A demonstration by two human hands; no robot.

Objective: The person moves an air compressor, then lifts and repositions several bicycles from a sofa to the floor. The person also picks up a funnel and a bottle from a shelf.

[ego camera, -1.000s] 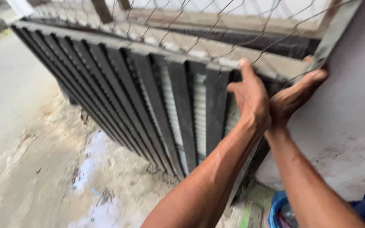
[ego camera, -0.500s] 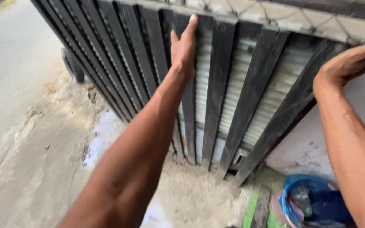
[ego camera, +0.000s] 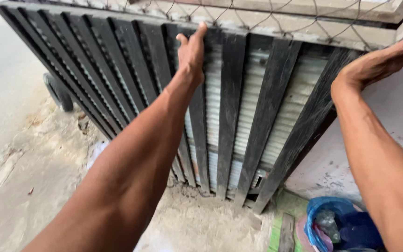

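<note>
Both hands (ego camera: 192, 51) against slatted gate (ego camera: 232, 116)

Both bare arms are reaching forward and up from the bottom of the view. The left arm is stretching out almost straight, its forearm running diagonally from lower left toward the top centre, wrist in line with the forearm. The left hand (ego camera: 192, 51) is lying flat with its back toward the camera, fingers extended upward and close together, thumb set slightly apart. The right arm is rising along the right edge, wrist bending sharply. The right hand (ego camera: 378, 63) is lying open, fingers straight and pointing to the upper right.
</note>
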